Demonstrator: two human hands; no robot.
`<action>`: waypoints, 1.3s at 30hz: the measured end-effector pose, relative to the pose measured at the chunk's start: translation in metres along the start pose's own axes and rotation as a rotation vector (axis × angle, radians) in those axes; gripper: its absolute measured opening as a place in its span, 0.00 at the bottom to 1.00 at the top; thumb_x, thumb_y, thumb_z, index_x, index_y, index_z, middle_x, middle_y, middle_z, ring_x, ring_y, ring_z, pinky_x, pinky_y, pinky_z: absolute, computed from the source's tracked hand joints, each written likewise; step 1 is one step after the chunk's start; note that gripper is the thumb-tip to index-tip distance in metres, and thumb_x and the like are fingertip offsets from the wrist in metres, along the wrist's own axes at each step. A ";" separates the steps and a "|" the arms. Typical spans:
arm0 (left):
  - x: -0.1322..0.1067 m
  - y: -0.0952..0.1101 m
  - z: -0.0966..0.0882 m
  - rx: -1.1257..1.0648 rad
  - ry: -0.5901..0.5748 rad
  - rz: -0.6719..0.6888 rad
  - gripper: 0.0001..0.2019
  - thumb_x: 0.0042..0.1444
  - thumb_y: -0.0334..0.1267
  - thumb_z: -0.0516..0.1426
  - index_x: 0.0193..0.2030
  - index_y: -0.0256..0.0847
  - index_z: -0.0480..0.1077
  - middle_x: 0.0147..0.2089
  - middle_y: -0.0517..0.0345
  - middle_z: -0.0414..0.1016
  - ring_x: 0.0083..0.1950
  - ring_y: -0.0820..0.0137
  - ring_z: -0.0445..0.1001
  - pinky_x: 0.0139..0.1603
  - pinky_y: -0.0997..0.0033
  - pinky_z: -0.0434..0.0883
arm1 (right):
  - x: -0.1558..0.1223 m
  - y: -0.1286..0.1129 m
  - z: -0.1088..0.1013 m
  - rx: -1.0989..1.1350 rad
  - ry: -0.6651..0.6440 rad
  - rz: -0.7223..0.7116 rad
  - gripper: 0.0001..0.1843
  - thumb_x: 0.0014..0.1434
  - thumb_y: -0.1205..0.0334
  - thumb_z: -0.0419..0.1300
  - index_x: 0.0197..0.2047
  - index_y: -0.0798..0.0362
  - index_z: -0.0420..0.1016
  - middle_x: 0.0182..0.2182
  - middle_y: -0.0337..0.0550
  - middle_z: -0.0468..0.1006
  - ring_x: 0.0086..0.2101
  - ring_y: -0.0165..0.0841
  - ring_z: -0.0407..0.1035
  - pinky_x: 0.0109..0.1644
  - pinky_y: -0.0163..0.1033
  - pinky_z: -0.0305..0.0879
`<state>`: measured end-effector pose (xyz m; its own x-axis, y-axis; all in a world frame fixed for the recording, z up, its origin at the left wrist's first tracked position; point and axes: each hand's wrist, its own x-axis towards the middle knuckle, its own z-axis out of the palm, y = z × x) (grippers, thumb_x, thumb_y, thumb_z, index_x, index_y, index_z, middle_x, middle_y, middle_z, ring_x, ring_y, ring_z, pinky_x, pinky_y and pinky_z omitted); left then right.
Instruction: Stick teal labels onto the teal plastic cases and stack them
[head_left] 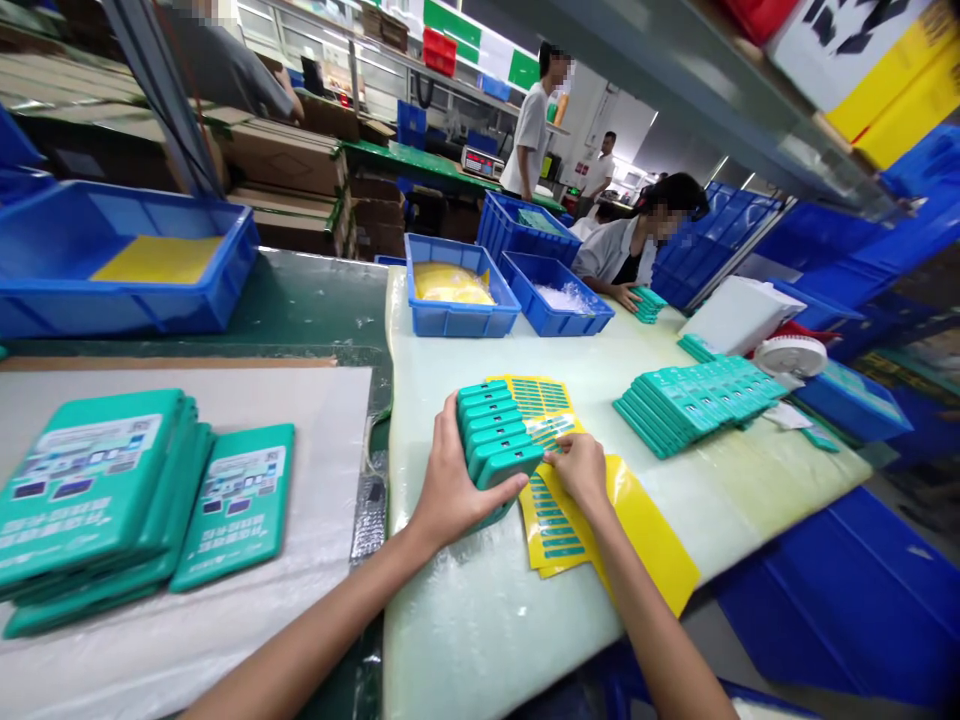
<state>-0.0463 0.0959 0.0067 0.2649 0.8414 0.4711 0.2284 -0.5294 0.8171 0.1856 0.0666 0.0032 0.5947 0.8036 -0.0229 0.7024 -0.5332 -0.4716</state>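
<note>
My left hand (451,478) is wrapped round a stack of flat teal-green cases (491,425) with small dark port openings along their ends. The stack is held tilted just above the table. Close to the stack's right corner, my right hand (579,468) has thumb and forefinger pinched together; anything between them is too small to make out. Under and beside both hands lie yellow sheets of green strip stickers (559,535). A plain yellow sheet (652,530) extends from beneath my right forearm.
Rows of stacked green cases (697,395) stand to the right, near a white fan (790,356). Larger green boxes (90,480) are piled at left. Blue bins (461,318) line the back. A co-worker (626,250) handles green cases across the table. A shelf (675,90) overhangs the right.
</note>
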 end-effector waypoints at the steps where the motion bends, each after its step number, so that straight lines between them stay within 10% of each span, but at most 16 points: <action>1: 0.000 0.000 0.000 0.002 -0.001 -0.001 0.67 0.55 0.73 0.69 0.84 0.36 0.40 0.76 0.27 0.60 0.80 0.35 0.63 0.79 0.32 0.66 | -0.002 -0.001 0.000 0.002 0.007 0.011 0.19 0.62 0.63 0.76 0.55 0.60 0.90 0.51 0.57 0.89 0.52 0.49 0.84 0.53 0.42 0.73; 22: 0.001 0.000 0.000 -0.021 -0.013 -0.024 0.67 0.53 0.71 0.71 0.85 0.37 0.41 0.76 0.29 0.61 0.80 0.36 0.63 0.80 0.33 0.65 | -0.003 0.003 0.002 -0.015 0.008 0.022 0.16 0.63 0.60 0.75 0.52 0.58 0.89 0.43 0.53 0.89 0.44 0.44 0.83 0.41 0.39 0.67; 39: 0.000 -0.001 -0.001 -0.042 -0.014 0.002 0.67 0.53 0.68 0.72 0.85 0.37 0.40 0.77 0.29 0.60 0.81 0.36 0.62 0.81 0.33 0.64 | -0.015 0.009 0.012 0.023 0.091 -0.075 0.23 0.67 0.62 0.71 0.61 0.67 0.86 0.55 0.67 0.86 0.55 0.53 0.81 0.59 0.45 0.70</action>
<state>-0.0475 0.0966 0.0059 0.2783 0.8386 0.4683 0.1881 -0.5257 0.8296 0.1785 0.0531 -0.0115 0.5750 0.8129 0.0926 0.7373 -0.4657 -0.4894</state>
